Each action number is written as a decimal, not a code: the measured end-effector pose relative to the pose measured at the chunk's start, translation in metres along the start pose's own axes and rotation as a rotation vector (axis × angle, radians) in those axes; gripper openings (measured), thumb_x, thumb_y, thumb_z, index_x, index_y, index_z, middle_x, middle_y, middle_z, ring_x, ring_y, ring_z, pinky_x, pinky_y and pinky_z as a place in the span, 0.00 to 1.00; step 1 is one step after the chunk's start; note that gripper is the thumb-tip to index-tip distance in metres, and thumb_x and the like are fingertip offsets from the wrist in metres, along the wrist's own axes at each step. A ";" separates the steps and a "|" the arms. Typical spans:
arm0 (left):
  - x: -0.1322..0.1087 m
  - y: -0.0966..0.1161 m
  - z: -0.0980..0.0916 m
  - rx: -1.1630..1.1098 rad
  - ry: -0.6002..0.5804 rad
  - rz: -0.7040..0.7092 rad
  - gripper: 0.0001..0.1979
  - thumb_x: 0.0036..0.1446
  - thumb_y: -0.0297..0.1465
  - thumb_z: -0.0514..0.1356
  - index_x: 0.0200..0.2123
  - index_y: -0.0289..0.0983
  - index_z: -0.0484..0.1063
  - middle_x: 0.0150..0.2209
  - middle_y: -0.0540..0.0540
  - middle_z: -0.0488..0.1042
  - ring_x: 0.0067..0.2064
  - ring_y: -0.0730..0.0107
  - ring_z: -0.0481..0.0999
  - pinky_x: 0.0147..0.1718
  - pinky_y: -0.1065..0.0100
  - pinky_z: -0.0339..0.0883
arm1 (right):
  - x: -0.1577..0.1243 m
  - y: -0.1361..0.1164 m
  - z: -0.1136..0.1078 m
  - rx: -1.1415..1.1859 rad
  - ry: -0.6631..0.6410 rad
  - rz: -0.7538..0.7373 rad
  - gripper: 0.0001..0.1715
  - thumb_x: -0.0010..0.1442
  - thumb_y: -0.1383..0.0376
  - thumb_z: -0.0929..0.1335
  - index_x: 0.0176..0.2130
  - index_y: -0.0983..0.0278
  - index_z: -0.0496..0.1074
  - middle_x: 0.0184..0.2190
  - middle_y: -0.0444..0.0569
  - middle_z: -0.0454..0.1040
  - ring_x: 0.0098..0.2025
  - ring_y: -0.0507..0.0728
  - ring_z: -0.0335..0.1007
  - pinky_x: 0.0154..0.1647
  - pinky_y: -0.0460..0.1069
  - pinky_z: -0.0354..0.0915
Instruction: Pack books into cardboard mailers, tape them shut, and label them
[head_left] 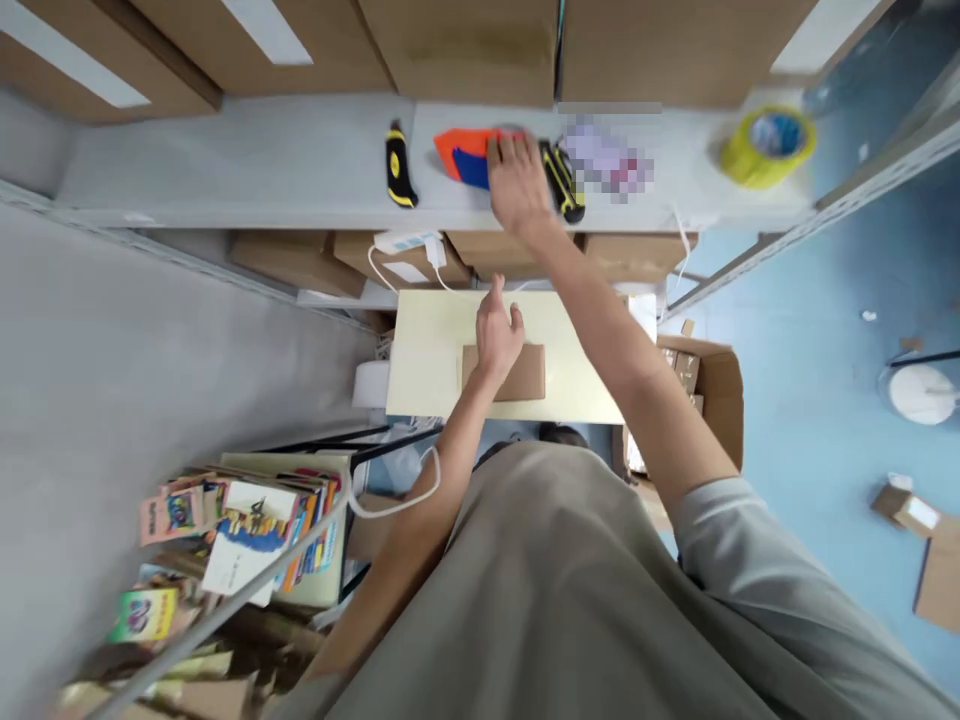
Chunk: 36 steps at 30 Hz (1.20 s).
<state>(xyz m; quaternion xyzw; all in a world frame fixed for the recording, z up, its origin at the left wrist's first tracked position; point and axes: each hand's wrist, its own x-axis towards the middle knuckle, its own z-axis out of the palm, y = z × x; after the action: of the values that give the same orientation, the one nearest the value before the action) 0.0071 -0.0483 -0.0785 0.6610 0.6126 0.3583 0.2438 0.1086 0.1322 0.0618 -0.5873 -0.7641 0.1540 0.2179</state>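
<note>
Grey shelf (247,165), right hand (519,185) over orange-blue object (466,160), fingers' grip unclear, left hand (498,338) unclenched above box (527,377) near table edge (574,411)

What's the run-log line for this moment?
right grip: on orange-and-blue tool, shelf | left grip: open, above brown box | brown box: on cream table

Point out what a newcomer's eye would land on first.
Probably the bright orange-and-blue object on the grey shelf, partly covered by the right hand. Next, the yellow tape roll near that shelf's right end. Below, a brown box lies on the pale table.
</note>
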 end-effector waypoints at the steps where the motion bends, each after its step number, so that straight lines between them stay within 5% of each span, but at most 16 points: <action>1: -0.021 -0.014 0.006 0.009 -0.059 -0.023 0.33 0.78 0.37 0.55 0.81 0.36 0.58 0.79 0.31 0.68 0.81 0.46 0.67 0.83 0.42 0.58 | -0.010 0.005 0.002 -0.021 0.032 -0.005 0.37 0.81 0.55 0.62 0.80 0.71 0.61 0.78 0.55 0.70 0.85 0.63 0.55 0.91 0.64 0.34; 4: -0.085 -0.050 0.020 0.040 -0.218 -0.090 0.32 0.81 0.42 0.53 0.81 0.39 0.60 0.80 0.33 0.67 0.83 0.48 0.65 0.84 0.43 0.57 | -0.071 0.039 0.020 -0.047 0.218 -0.063 0.41 0.83 0.61 0.45 0.82 0.72 0.56 0.81 0.47 0.63 0.86 0.60 0.52 0.89 0.56 0.41; 6: -0.121 -0.067 0.026 0.066 -0.318 -0.092 0.30 0.82 0.44 0.51 0.79 0.39 0.64 0.80 0.34 0.68 0.84 0.50 0.62 0.84 0.44 0.56 | -0.140 0.071 0.048 0.117 0.299 0.025 0.38 0.85 0.57 0.47 0.81 0.65 0.59 0.82 0.51 0.63 0.84 0.56 0.55 0.88 0.52 0.49; 11: -0.170 -0.080 0.038 0.096 -0.502 0.002 0.28 0.82 0.42 0.48 0.75 0.38 0.71 0.79 0.35 0.68 0.86 0.51 0.57 0.85 0.44 0.53 | -0.354 0.127 0.147 0.411 -0.036 0.603 0.39 0.85 0.48 0.51 0.73 0.67 0.69 0.71 0.67 0.76 0.76 0.68 0.72 0.82 0.69 0.65; 13: -0.174 -0.081 0.040 0.101 -0.515 0.000 0.28 0.81 0.41 0.49 0.74 0.38 0.71 0.80 0.35 0.67 0.86 0.51 0.55 0.86 0.45 0.51 | -0.415 0.130 0.179 0.486 -0.160 0.704 0.37 0.83 0.48 0.56 0.72 0.67 0.72 0.69 0.68 0.79 0.72 0.72 0.77 0.78 0.71 0.71; 15: -0.175 -0.082 0.041 0.103 -0.516 -0.013 0.28 0.81 0.42 0.49 0.75 0.39 0.70 0.80 0.35 0.67 0.87 0.52 0.53 0.86 0.44 0.50 | -0.447 0.121 0.200 0.556 -0.275 0.758 0.35 0.80 0.54 0.59 0.73 0.67 0.73 0.67 0.67 0.81 0.69 0.73 0.80 0.76 0.71 0.73; 20: -0.172 -0.078 0.040 0.109 -0.505 -0.040 0.28 0.82 0.44 0.49 0.73 0.38 0.72 0.79 0.33 0.68 0.86 0.51 0.55 0.86 0.43 0.50 | -0.439 0.092 0.220 0.765 -0.327 0.684 0.41 0.73 0.61 0.62 0.80 0.67 0.66 0.76 0.57 0.74 0.78 0.65 0.72 0.83 0.63 0.66; 26: -0.174 -0.071 0.048 0.092 -0.489 -0.083 0.27 0.80 0.41 0.50 0.72 0.37 0.73 0.79 0.33 0.68 0.86 0.51 0.55 0.86 0.42 0.47 | -0.412 0.088 0.228 0.795 -0.324 0.677 0.47 0.71 0.61 0.64 0.83 0.68 0.59 0.83 0.53 0.63 0.85 0.61 0.58 0.88 0.61 0.55; 33: -0.169 -0.071 0.045 -0.003 -0.518 -0.118 0.28 0.75 0.35 0.56 0.74 0.39 0.72 0.80 0.35 0.67 0.87 0.52 0.54 0.87 0.43 0.43 | -0.405 0.092 0.220 0.678 -0.362 0.704 0.50 0.74 0.51 0.67 0.84 0.68 0.56 0.83 0.57 0.63 0.83 0.65 0.63 0.85 0.63 0.61; 36: -0.169 -0.092 0.022 0.000 -0.335 -0.219 0.36 0.69 0.31 0.60 0.78 0.38 0.65 0.83 0.34 0.60 0.88 0.52 0.48 0.87 0.44 0.42 | -0.408 0.096 0.212 0.593 -0.356 0.774 0.53 0.74 0.50 0.68 0.85 0.70 0.54 0.82 0.61 0.64 0.82 0.67 0.65 0.81 0.64 0.66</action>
<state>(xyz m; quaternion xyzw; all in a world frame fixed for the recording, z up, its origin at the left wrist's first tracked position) -0.0328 -0.1997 -0.1918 0.6409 0.6317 0.2149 0.3796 0.1669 -0.2320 -0.2290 -0.7048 -0.4398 0.5305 0.1687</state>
